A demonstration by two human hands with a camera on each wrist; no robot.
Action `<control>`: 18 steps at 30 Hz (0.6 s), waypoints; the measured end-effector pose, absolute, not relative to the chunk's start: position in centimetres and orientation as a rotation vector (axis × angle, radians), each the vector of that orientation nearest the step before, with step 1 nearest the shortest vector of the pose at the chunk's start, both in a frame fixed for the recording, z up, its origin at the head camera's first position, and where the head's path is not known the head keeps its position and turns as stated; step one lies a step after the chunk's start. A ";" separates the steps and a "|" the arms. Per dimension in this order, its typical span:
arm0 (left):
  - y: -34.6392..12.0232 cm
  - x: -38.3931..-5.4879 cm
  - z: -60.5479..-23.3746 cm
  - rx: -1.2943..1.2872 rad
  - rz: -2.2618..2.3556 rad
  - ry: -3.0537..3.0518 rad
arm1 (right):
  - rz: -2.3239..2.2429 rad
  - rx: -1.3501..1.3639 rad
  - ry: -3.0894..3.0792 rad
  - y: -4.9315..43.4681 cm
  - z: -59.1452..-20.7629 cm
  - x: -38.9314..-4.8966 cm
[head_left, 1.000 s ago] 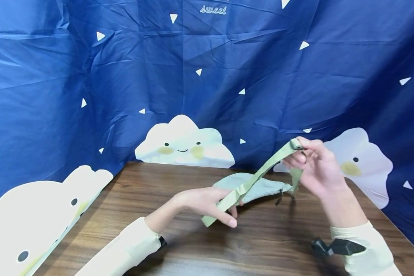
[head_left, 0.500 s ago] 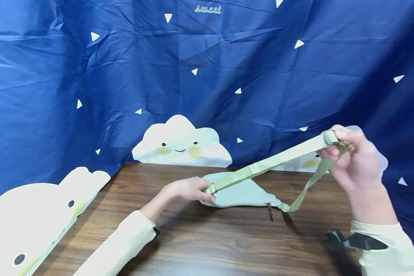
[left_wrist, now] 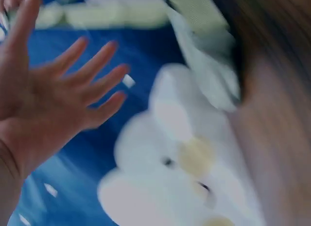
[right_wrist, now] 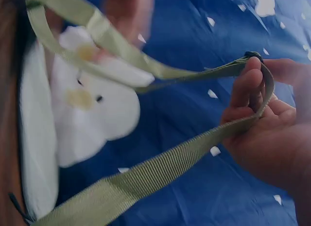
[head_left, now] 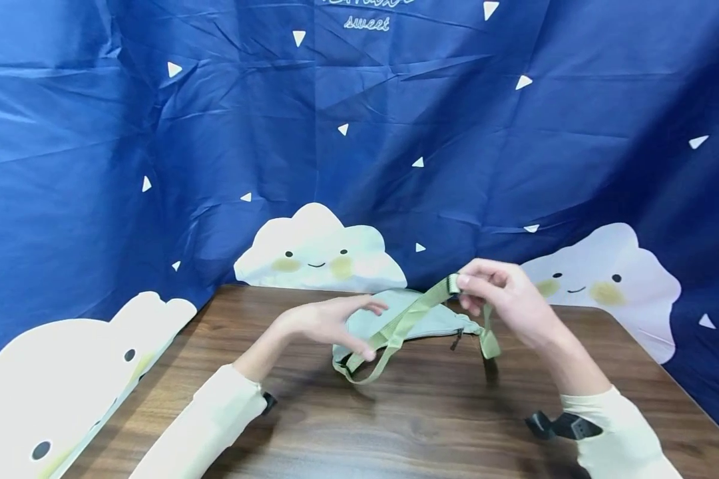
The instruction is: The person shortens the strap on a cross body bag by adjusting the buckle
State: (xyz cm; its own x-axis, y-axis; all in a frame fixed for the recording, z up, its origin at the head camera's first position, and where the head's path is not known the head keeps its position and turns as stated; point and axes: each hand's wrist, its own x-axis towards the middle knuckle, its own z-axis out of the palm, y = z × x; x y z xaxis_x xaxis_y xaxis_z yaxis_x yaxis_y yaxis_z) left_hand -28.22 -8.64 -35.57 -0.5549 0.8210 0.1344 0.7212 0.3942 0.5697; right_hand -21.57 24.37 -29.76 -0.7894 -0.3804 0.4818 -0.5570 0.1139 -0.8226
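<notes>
A pale green waist bag (head_left: 437,320) with a dark zip pull lies toward the back of the table. Its light green webbing strap (head_left: 416,309) rises from the bag's left end to my right hand (head_left: 506,296), which pinches it at the dark slider buckle (right_wrist: 252,55). From there the strap's other part hangs to the bag's right end. In the right wrist view the webbing loops around behind the fingers. My left hand (head_left: 329,322) is spread beside the bag's left end, thumb near the strap; the left wrist view shows its palm (left_wrist: 46,102) bare.
The brown wooden table (head_left: 395,426) extends under both forearms. Behind it hangs a blue curtain (head_left: 359,159) printed with white clouds and triangles. Dark straps with small devices (head_left: 566,426) sit at the wrists.
My right hand first swung right, pulling the strap taut, then came back left and the strap slackened. My left hand gripped the strap end half a second ago and has let it go.
</notes>
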 end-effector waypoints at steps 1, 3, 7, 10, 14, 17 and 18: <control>-7.9 -27.5 -35.2 1.463 0.930 2.535 | 1.733 0.961 -2.258 23.8 -30.1 -21.5; -6.4 -25.7 -34.3 1.627 1.039 2.657 | 1.708 1.005 -2.300 22.9 -30.7 -21.3; -4.1 -22.7 -33.2 1.946 1.151 2.891 | 1.672 1.071 -2.374 21.4 -31.3 -20.6; -3.3 -21.6 -32.8 2.094 1.194 2.964 | 1.656 1.098 -2.411 21.0 -31.3 -20.1; -3.3 -21.2 -32.6 2.110 1.262 3.005 | 1.643 1.115 -2.439 21.1 -30.8 -19.7; -3.7 -21.0 -32.7 2.091 1.272 3.042 | 1.663 1.131 -2.470 21.5 -30.3 -19.6; -3.8 -21.0 -32.8 2.088 1.270 3.047 | 1.672 1.137 -2.483 21.6 -30.2 -19.6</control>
